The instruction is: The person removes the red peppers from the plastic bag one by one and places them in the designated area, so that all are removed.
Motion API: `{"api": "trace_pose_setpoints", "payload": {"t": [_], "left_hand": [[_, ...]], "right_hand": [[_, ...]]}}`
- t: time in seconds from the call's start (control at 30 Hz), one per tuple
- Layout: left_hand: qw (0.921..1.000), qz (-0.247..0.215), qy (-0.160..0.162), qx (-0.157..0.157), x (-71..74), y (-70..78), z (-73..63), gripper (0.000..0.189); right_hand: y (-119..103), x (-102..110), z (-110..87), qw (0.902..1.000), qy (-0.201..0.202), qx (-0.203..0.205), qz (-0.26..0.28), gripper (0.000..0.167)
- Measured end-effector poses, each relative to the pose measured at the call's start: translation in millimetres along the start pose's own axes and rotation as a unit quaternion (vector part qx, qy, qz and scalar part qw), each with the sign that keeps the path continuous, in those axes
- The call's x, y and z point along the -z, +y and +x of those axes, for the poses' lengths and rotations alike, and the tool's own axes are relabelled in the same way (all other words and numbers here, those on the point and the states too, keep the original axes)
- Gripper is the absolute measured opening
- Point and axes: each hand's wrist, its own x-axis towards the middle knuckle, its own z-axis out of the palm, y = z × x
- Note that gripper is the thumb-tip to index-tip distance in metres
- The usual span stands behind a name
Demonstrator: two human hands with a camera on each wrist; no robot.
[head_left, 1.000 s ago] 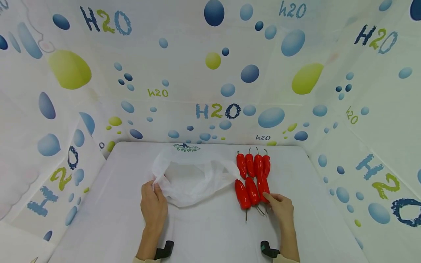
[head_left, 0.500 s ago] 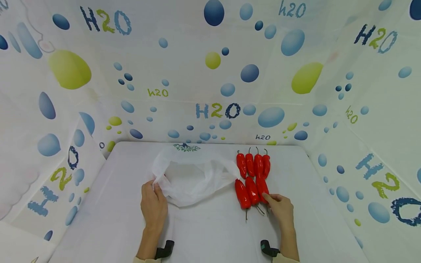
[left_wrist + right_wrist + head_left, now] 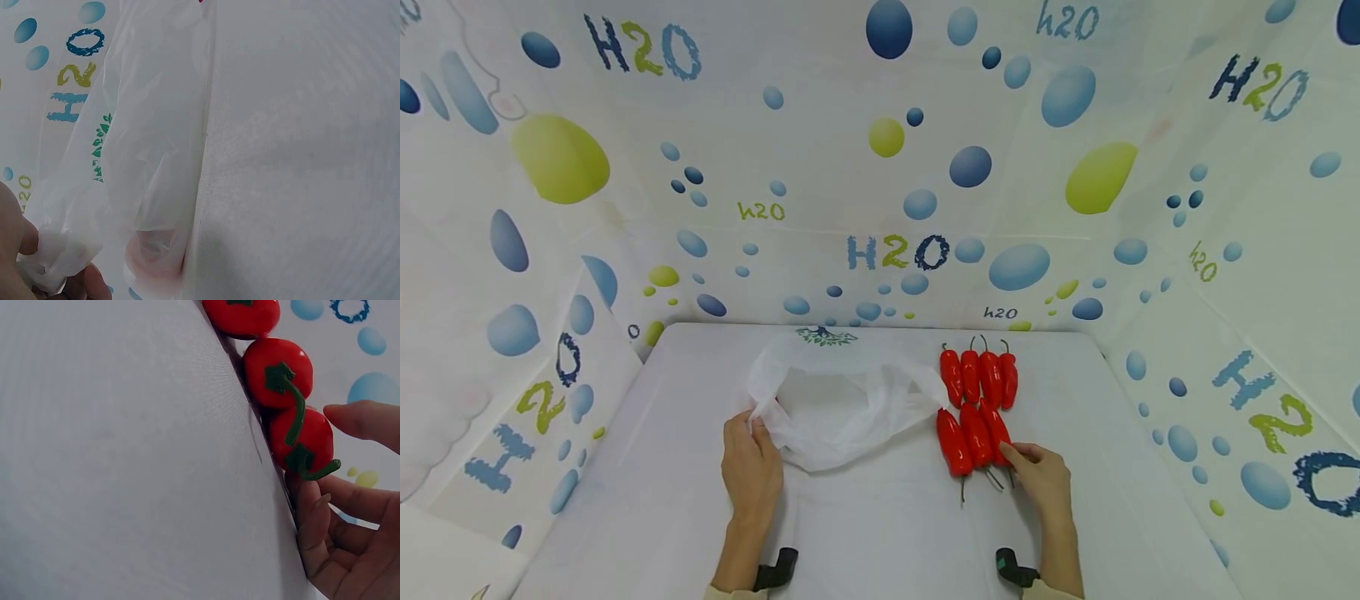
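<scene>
In the head view my left hand (image 3: 752, 462) pinches the left edge of a thin white plastic bag (image 3: 835, 450), which lies with its mouth spread wide. The left wrist view shows the bag (image 3: 150, 125) bunched between thumb and fingers, with some fingertips showing through it. My right hand (image 3: 1037, 479) holds the rightmost red pepper (image 3: 996, 429) of the near row near its stem end. From the right wrist, the thumb is at that pepper's (image 3: 306, 440) upper side and the curled fingers are low against it. Two more peppers (image 3: 955, 446) lie beside it, stems toward me.
Behind the near row is a far row of several red peppers (image 3: 970, 375), stems pointing away. The bag's right corner touches the peppers' left side. A white table (image 3: 880, 533) carries everything, enclosed by white curtains (image 3: 820, 167) printed with bubbles and "H2O".
The rightmost near pepper has shifted slightly and its tip has come down off the far row, now leaning left against its neighbour. My left hand and the bag have stayed put.
</scene>
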Motion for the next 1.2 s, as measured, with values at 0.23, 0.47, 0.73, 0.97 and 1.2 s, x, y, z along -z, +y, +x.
{"api": "trace_pose_setpoints", "payload": {"t": [0.23, 0.47, 0.73, 0.97, 1.2], "left_hand": [[1.0, 0.0, 0.002, 0.001, 0.0, -0.5, 0.1, 0.03], [0.9999, -0.005, 0.01, -0.004, -0.8, -1.5, 0.4, 0.029], [0.9999, 0.001, 0.01, 0.0, -1.5, -3.6, 0.7, 0.029], [1.0, -0.005, 0.004, 0.005, -0.8, -2.6, 1.0, 0.03], [0.9999, -0.011, 0.001, 0.008, 0.1, -0.5, 0.9, 0.031]], "right_hand": [[-2, 3, -1.1, 0.9998, 0.014, -0.003, 0.015, 0.051], [-11, 8, -5.2, 0.9982, 0.037, 0.017, 0.045, 0.049], [-22, 8, -7.0, 0.9966, 0.045, 0.033, 0.061, 0.043], [-37, 10, -14.4, 0.9961, 0.035, 0.038, 0.072, 0.045], [-54, 10, -22.9, 0.9957, 0.023, 0.042, 0.08, 0.051]]}}
